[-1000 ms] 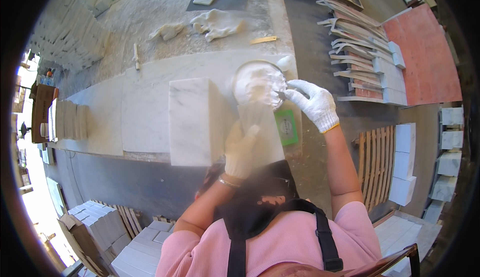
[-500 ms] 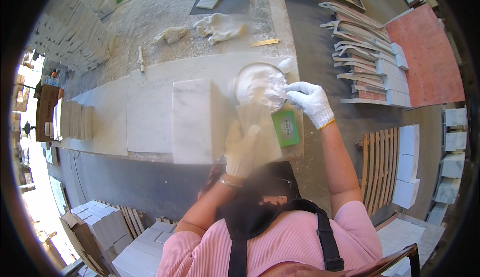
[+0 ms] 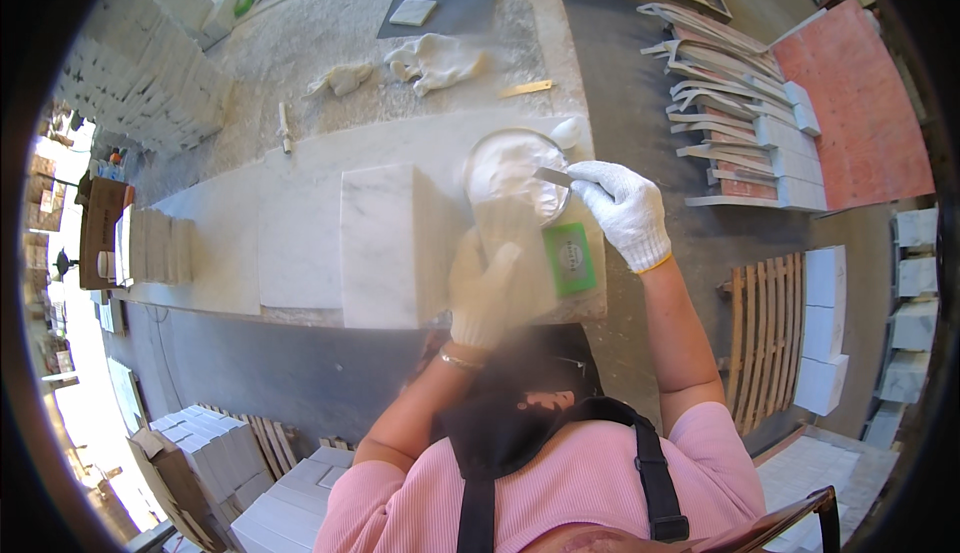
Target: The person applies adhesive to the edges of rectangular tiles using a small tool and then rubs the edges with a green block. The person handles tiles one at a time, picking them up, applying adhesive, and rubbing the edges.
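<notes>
My right hand [image 3: 622,211], in a white knit glove, pinches a small grey putty knife [image 3: 553,176]. Its blade reaches over a round bowl [image 3: 474,153] of white paste [image 3: 508,168]. A blurred pale tile [image 3: 512,221] is in my gloved left hand [image 3: 482,291], with the thumb across its face, just on the near side of the bowl. To the left of that hand stands a white marble block or stack of tiles [image 3: 378,245]. A green-and-white box [image 3: 571,259] lies to the right of the tile, below the bowl.
Crumpled gloves [image 3: 435,61], a flat yellowish stick [image 3: 527,88] and a white marker-like stick [image 3: 284,128] lie across the dusty worktable [image 3: 390,118]. Tile stacks [image 3: 140,78] rise at far left. Right of the table are strips on a red board [image 3: 850,113] and a wooden pallet [image 3: 765,338].
My right hand has drawn back slightly from the paste, and the putty knife's blade now shows above it. My left hand still holds the tile in nearly the same place.
</notes>
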Demonstrator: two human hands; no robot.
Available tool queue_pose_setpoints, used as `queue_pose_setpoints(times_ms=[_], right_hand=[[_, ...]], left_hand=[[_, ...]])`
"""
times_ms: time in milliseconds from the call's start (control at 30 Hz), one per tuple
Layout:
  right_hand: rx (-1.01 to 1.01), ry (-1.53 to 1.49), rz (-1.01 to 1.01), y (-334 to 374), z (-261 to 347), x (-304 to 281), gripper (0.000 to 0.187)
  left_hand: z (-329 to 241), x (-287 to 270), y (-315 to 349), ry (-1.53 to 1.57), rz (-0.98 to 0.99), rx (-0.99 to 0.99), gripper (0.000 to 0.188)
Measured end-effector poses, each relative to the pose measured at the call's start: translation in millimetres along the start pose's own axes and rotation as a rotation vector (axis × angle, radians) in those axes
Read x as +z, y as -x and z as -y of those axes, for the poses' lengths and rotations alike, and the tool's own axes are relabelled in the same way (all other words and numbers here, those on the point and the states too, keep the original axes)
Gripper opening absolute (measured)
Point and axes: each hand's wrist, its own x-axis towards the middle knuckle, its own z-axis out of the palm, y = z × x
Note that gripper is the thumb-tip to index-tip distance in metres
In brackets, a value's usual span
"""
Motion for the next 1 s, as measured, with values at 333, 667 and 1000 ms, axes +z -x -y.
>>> queue_pose_setpoints(times_ms=[333,667,1000], right_hand=[[0.019,0.099,-0.168,31.0,-32.4,5.0,0.025],[0.097,-0.173,-0.226,64.6,-44.4,3.2,0.034],[0.406,-0.560,-0.117,101.2,-8.2,-24.8,0.021]], left_hand=[[-23.0,9.9,-8.0,-0.784,-0.118,0.611,0.052],[-93.6,-1.5,40.2,-0.091,0.197,0.011,0.053],[-156.2,-63.8,74.1,-0.192,0.504,-0.033,0.060]])
